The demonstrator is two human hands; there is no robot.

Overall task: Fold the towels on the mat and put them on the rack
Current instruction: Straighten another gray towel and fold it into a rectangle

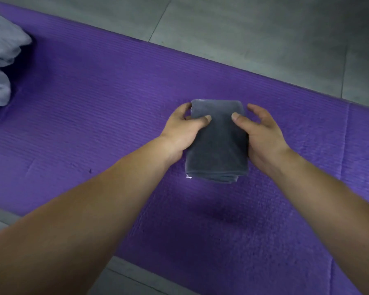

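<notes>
Purple mat point(94, 124) on grey tiled floor point(243, 28): a folded dark grey towel point(218, 145) is being held midway between the mat's long edges.
The towel is being gripped from both sides, the left hand point(183, 128) and right hand point(262, 135) each curled round an edge, thumb on top. Pale grey cloth point(0, 60) is lying bunched at the mat's left end.

No legible txt, brand, no. or sign in view. One candidate only: small pale tag point(188, 176) at near-left corner of folded grey towel point(218, 145), too small and blurred to read.
</notes>
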